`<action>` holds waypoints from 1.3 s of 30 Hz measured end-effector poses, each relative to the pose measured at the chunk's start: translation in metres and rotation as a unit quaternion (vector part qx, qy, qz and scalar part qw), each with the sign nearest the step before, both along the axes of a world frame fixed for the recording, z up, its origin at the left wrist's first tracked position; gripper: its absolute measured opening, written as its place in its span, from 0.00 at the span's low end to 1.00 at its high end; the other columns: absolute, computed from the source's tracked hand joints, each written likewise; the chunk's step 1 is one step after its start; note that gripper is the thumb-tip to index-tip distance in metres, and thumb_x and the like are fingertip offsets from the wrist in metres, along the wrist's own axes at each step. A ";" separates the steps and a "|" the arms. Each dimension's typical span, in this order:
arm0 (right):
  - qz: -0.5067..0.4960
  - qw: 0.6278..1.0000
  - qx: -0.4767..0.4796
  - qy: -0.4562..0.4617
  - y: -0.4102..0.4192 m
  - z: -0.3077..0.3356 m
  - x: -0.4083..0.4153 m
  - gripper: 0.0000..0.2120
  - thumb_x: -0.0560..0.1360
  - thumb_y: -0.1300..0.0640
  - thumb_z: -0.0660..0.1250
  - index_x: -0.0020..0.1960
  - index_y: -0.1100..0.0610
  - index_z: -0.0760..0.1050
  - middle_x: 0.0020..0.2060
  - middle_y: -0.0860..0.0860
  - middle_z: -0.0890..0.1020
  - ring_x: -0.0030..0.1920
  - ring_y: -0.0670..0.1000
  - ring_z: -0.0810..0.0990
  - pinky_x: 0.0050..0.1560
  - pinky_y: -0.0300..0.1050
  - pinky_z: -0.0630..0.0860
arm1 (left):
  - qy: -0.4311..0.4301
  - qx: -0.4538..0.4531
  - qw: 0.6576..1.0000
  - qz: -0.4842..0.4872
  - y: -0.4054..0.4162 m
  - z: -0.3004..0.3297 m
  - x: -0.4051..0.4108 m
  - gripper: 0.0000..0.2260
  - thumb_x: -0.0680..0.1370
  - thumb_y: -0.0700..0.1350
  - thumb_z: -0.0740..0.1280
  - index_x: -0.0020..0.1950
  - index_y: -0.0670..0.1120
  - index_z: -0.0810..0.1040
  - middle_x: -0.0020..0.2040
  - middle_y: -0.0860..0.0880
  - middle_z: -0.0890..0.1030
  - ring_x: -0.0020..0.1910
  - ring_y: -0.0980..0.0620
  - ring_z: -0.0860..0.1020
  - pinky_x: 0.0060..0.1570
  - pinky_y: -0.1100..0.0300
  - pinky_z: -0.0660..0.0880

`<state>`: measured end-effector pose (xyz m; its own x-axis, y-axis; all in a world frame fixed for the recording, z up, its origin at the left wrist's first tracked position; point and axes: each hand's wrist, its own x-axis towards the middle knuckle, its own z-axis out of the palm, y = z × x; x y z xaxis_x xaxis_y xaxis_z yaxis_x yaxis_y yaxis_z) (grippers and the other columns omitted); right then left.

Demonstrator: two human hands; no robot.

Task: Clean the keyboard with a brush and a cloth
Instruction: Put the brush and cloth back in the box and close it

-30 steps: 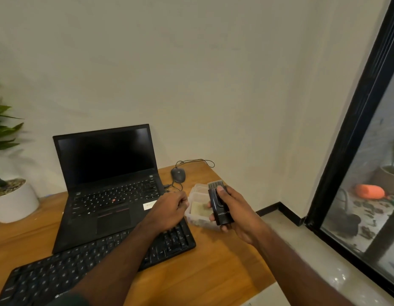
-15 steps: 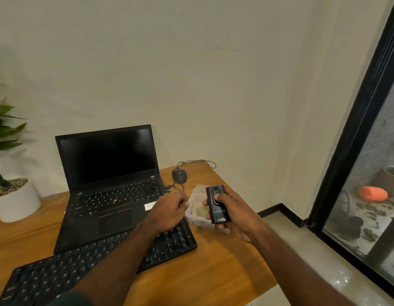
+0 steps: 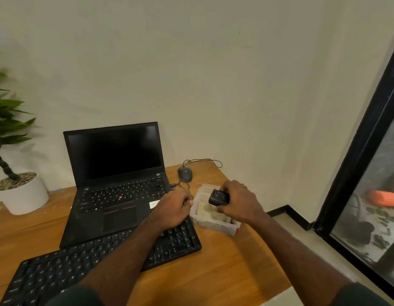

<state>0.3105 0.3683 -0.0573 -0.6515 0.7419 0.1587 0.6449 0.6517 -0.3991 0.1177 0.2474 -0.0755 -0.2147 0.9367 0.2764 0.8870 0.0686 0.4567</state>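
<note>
A black external keyboard [image 3: 76,270] lies across the wooden desk in front of an open black laptop [image 3: 116,180]. My right hand [image 3: 238,204] grips a small black brush tool [image 3: 218,197] and holds it over a clear plastic box [image 3: 216,224]; its bristles are not visible. A pale cloth [image 3: 205,212] lies inside the box. My left hand [image 3: 171,209] hovers with curled fingers over the keyboard's right end, close to the box's left wall; whether it holds anything is hidden.
A wired grey mouse [image 3: 185,174] sits behind the box. At the desk's left stands a white potted plant [image 3: 17,193]. The desk's right edge [image 3: 273,257] drops to the floor beside a black-framed glass door [image 3: 355,168].
My right hand has turned palm-down and lowered the brush tool over the plastic box; its bristles, showing a second ago, are gone from sight. My left hand stays in place.
</note>
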 end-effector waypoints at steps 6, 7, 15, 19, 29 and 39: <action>0.029 0.992 0.064 -0.103 -0.002 -0.006 -0.022 0.22 0.70 0.43 0.76 0.61 0.45 0.77 0.56 0.47 0.82 0.61 0.51 0.76 0.66 0.55 0.69 | -0.001 -0.010 1.000 0.023 0.002 0.000 -0.011 0.05 0.81 0.47 0.62 0.46 0.52 0.75 0.42 0.56 0.77 0.42 0.58 0.75 0.44 0.55 0.75; 0.038 0.990 0.078 -0.114 -0.003 -0.009 -0.025 0.20 0.71 0.44 0.75 0.61 0.45 0.77 0.56 0.48 0.82 0.61 0.52 0.76 0.66 0.55 0.68 | 0.001 -0.013 1.000 0.025 0.002 -0.001 -0.013 0.05 0.81 0.47 0.62 0.47 0.52 0.75 0.43 0.56 0.77 0.42 0.58 0.75 0.44 0.55 0.75; 0.039 0.997 -0.018 -0.065 0.010 -0.016 -0.019 0.24 0.67 0.44 0.80 0.60 0.49 0.81 0.58 0.47 0.80 0.60 0.50 0.76 0.63 0.49 0.75 | 0.005 -0.024 0.999 0.024 0.012 -0.007 -0.015 0.05 0.82 0.46 0.62 0.47 0.50 0.76 0.43 0.54 0.78 0.42 0.56 0.75 0.44 0.53 0.74; -0.046 0.985 -0.099 0.130 0.034 -0.010 -0.002 0.15 0.70 0.51 0.78 0.55 0.52 0.82 0.48 0.47 0.82 0.50 0.48 0.80 0.49 0.42 0.79 | -0.052 -0.046 0.997 0.042 0.034 -0.005 -0.020 0.06 0.81 0.46 0.64 0.45 0.50 0.77 0.41 0.53 0.78 0.40 0.55 0.76 0.42 0.52 0.74; -0.246 0.946 -0.189 0.093 0.093 -0.052 0.016 0.08 0.75 0.54 0.74 0.46 0.59 0.81 0.41 0.54 0.84 0.41 0.52 0.84 0.46 0.49 0.85 | -0.199 -0.168 0.958 0.121 0.112 -0.012 -0.033 0.08 0.75 0.37 0.63 0.41 0.42 0.82 0.38 0.44 0.79 0.43 0.40 0.81 0.37 0.51 0.75; -0.260 0.943 -0.184 0.096 0.103 -0.072 -0.003 0.06 0.73 0.55 0.75 0.44 0.58 0.81 0.40 0.53 0.84 0.39 0.51 0.84 0.42 0.47 0.85 | -0.249 -0.187 0.938 0.152 0.140 -0.020 -0.021 0.10 0.79 0.39 0.61 0.38 0.41 0.73 0.36 0.45 0.73 0.35 0.48 0.71 0.34 0.56 0.64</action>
<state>0.3078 0.4710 -0.1292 -0.1709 0.9807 -0.0950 0.7323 0.0619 -0.6782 0.0962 0.3878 -0.0959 -0.5031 0.8228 -0.2645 0.4832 0.5215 0.7032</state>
